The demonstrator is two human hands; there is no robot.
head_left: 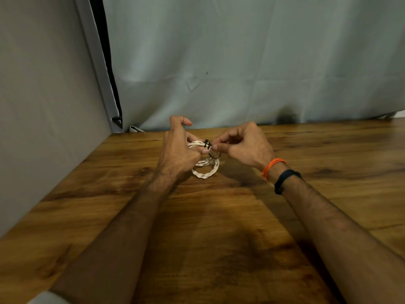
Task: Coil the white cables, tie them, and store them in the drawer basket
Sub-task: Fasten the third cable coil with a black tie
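Grey-blue cloth hung behind your wooden tabletop (285, 216), and at its far middle you were at the tying step. Your left hand (179, 150) held the white cable coil (206, 170) by its upper side, fingers curled round the bundled strands, while the lower loop hung just over the wood or brushed it; which, I could not tell. Your right hand (243, 145) pinched a black tie (207, 144) already wrapped round the strands, thumb and forefinger closed on it, with a loose black loop trailing beneath.

By my reading, the coiling was done and the tie was only half secured. The next move called for drawing that slack through and snugging it, with your left hand keeping the strands together so the coil did not spring apart.

No drawer basket showed anywhere, so where the coil would go was unknown. Your left fingertips were hidden behind the cable, and the tie's fastening was too small to make out.
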